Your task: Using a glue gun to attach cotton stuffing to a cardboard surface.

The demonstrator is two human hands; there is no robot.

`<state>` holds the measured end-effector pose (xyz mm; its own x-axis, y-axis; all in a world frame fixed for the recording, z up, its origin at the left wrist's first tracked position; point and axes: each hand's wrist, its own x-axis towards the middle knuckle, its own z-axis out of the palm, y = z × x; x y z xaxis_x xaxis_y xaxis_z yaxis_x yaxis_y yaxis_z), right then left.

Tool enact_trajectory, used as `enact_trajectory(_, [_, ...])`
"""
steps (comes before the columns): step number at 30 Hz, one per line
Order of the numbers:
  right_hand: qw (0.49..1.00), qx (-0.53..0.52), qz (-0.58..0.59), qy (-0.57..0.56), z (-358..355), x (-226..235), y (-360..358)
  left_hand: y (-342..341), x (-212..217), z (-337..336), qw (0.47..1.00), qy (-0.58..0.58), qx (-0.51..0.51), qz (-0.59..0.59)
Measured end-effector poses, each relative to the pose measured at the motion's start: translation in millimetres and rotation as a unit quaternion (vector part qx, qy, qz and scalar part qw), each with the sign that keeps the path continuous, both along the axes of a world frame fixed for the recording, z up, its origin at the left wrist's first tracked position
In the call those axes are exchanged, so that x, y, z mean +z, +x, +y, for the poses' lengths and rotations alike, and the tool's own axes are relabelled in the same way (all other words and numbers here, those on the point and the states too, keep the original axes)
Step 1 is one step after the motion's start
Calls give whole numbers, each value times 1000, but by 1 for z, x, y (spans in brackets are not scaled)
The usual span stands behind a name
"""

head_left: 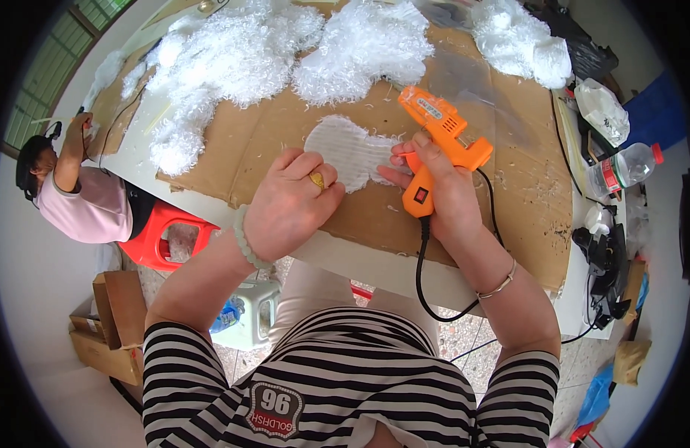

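My right hand (pixel 443 187) grips an orange glue gun (pixel 439 134) by its handle, nozzle pointing up and left, black cord hanging off the table edge. A flat white fuzzy piece (pixel 351 149) lies on the brown cardboard sheet (pixel 270 142) between my hands. My left hand (pixel 292 200), with a gold ring and a pale bead bracelet, rests fingers curled on the left edge of that white piece. The fingertips of my right hand touch its right edge.
Heaps of white fluffy fibre (pixel 240 52) cover the far part of the table. A plastic water bottle (pixel 621 169) and black tools (pixel 606 257) lie at the right. Another person (pixel 76 198) sits at the left on a red stool (pixel 166 235). Cardboard boxes (pixel 113 325) stand on the floor.
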<state>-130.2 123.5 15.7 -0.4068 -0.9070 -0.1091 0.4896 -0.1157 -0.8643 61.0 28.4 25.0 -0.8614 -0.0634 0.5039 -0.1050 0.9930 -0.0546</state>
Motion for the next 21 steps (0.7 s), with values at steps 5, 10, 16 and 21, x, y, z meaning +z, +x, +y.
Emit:
enact_trajectory(5, [1000,-5,10,-2,0,0,2,1,-2,1,999,-25,4,-29])
enact_trajectory(10, [1000,0,13,-11,0,-2,1,-1,-1,2,998,-57,-13,-29])
enact_trajectory(16, [1000,-2,13,-2,1,0,0,-1,3,2,995,-56,4,-84])
enact_trajectory(21, [999,20,30,-13,3,1,1,-1,4,2,995,-53,10,-85])
